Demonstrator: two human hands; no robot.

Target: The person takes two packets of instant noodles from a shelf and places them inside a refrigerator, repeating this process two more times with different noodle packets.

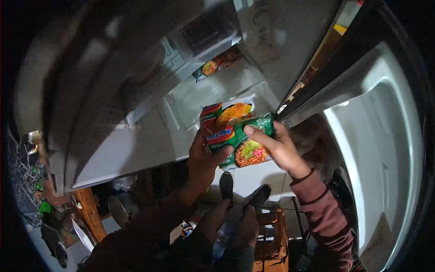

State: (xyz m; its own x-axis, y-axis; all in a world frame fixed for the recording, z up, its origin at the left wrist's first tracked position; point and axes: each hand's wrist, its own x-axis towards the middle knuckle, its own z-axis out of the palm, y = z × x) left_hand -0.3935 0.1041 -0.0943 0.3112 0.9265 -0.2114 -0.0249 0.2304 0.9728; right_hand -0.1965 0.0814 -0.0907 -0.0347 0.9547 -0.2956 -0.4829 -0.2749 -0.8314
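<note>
A green instant noodle packet (pixel 250 154) with a picture of a noodle bowl is held between my two hands in front of the opened fridge. My left hand (pixel 204 159) is closed on its left side, thumb across the front. From the right, my right hand (pixel 284 152) grips the upper right part with its thumb on top. Behind the green packet, a second noodle packet (pixel 234 112), red, white and yellow, sticks up; which hand bears it is partly hidden. Further back, another noodle packet (pixel 214 66) lies inside the fridge compartment (pixel 231 86).
The fridge door (pixel 380 181) stands open on my right. Below are a tiled floor (pixel 247 179), my feet and an orange-brown stool (pixel 274 245). A wooden post (pixel 90 213) and dark round cookware (pixel 118 211) are at the lower left.
</note>
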